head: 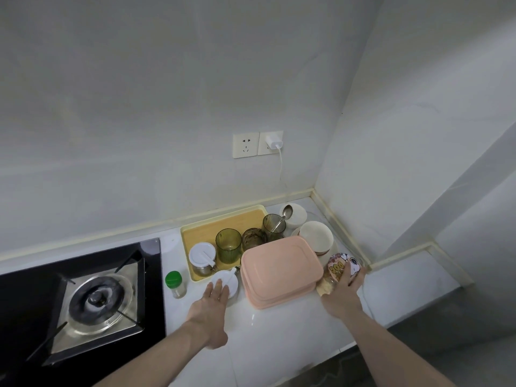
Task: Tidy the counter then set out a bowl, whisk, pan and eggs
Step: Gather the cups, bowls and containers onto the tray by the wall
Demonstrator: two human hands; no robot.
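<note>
Head view: left hand (215, 296) flat, fingers straight on a white-lidded jar (225, 283); right hand (344, 284) grasps a printed packet (339, 265) — pink containers (280, 270) between them, three glasses (228, 245) on the tray (195, 233).

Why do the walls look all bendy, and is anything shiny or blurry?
Head view: the wide lens curves the wall and counter edge; light is soft and dim; faint glare on the white counter and steel burner; the right hand on the printed packet looks slightly blurred.

Glossy white counter (279, 328); matt pink plastic lids (280, 270) (smooth).
</note>
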